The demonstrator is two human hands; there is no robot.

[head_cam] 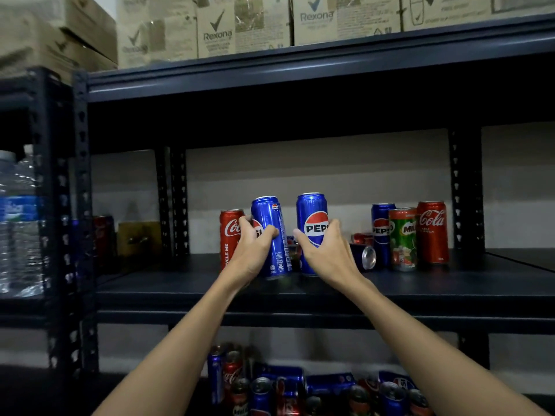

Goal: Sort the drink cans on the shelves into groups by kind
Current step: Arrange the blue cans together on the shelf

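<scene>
- Far left, on a neighbouring rack, stand water bottles [18, 223]; a dim red can [102, 235] sits in the shadow beyond them, though its kind is hard to read there.
- A Coca-Cola can [229, 235] stands upright on the middle shelf [180, 283], just beside the left hand [250, 253].
- The left hand's fingers [271, 232] are curled round a blue Pepsi can [271, 235], held upright with a slight tilt, its long axis near vertical.
- Just to its right, the right hand [326, 256] grips a second Pepsi can [312, 232], also upright, logo facing out. The two cans are near each other but apart, so grouping them probably means closing that gap.
- Further right lies a tipped can [368, 256], then a third Pepsi [380, 229], a green Milo can [403, 238] and another Coca-Cola [432, 232], all mixed.
- The lower shelf holds a jumble of cans [300, 388]; cardboard boxes [216, 28] sit on top.
</scene>
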